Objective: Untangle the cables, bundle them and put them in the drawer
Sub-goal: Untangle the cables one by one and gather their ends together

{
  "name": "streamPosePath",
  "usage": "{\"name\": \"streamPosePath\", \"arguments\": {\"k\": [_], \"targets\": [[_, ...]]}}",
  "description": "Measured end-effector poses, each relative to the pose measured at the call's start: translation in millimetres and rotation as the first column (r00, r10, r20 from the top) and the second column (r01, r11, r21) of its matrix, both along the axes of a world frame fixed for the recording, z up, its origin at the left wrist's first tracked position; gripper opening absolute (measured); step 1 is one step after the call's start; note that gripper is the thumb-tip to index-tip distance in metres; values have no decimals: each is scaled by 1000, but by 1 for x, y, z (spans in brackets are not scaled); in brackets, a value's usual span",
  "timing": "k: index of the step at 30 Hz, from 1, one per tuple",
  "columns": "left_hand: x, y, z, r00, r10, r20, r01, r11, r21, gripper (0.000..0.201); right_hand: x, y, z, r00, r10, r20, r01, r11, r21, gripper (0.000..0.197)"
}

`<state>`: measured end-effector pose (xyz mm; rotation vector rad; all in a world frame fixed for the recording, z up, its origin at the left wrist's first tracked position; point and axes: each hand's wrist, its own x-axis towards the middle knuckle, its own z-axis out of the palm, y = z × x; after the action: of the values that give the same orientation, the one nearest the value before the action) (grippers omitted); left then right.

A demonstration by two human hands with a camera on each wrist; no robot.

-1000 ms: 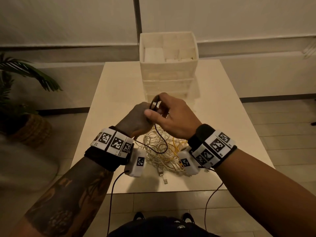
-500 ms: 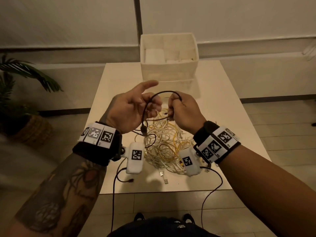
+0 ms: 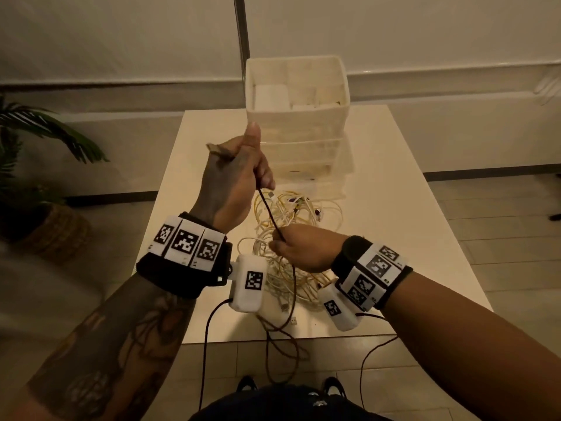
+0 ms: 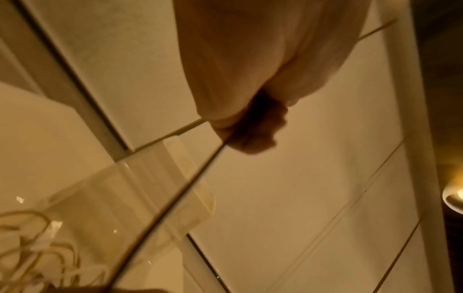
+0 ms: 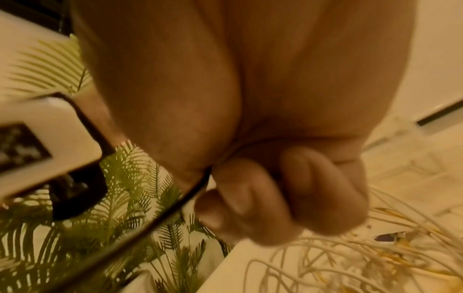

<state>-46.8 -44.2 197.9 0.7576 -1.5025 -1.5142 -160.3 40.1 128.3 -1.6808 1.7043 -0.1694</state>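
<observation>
Dim, warm yellowish light fills every view, a glaring lamp (image 4: 454, 198) burns at the left wrist view's edge, and both wrist pictures are smeared and soft.

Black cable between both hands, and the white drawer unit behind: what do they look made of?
The thin black cable looks rubber or plastic sheathed, matte, pulled straight between the left hand and right hand. The white stacked drawer unit looks like translucent plastic: its lower fronts show through faintly.
</observation>
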Motion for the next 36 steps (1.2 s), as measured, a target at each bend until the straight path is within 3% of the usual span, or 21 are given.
{"name": "streamPosePath", "arguments": {"k": [2, 5, 8, 11, 14, 19, 23, 25, 30, 34, 36], "targets": [[-2, 4, 4, 997, 48, -63, -41, 992, 119, 49, 0, 1, -6, 999, 35, -35, -33, 998, 58, 34], [-1, 5, 4, 994, 111, 2, -108, 970, 215, 56, -9, 5, -9, 999, 46, -19, -44, 994, 100, 42], [3, 4, -1, 984, 9, 176, -53, 966, 253, 59, -25, 6, -7, 998, -62, 5, 62, 998, -16, 46], [6, 4, -10, 942, -134, 308, 41, 956, 291, 56, -50, 8, -7, 958, -285, 38, 287, 934, -214, 30], [7, 5, -28, 877, -275, 394, 145, 933, 328, 53, -70, 17, -13, 918, -396, -28, 376, 891, -253, 17], [1, 14, -59, 733, -350, 584, 224, 934, 279, 53, -59, 41, -32, 971, -214, -104, 208, 976, -66, 10], [-1, 21, -68, 782, -358, 510, 181, 914, 364, 55, -26, 51, -41, 998, 43, -36, -41, 998, 57, 8], [-1, 23, -67, 806, -354, 474, 168, 905, 391, 54, -8, 52, -50, 986, 147, -75, -138, 984, 108, 12], [2, 23, -67, 849, -292, 441, 127, 922, 366, 54, 10, 48, -86, 935, 244, -258, -203, 963, 178, 44], [7, 18, -69, 869, -241, 431, 86, 934, 347, 55, 13, 48, -104, 870, 343, -355, -311, 939, 144, 32], [9, 18, -70, 874, -238, 424, 86, 934, 347, 53, 15, 49, -110, 835, 379, -398, -358, 925, 129, 37]]}}
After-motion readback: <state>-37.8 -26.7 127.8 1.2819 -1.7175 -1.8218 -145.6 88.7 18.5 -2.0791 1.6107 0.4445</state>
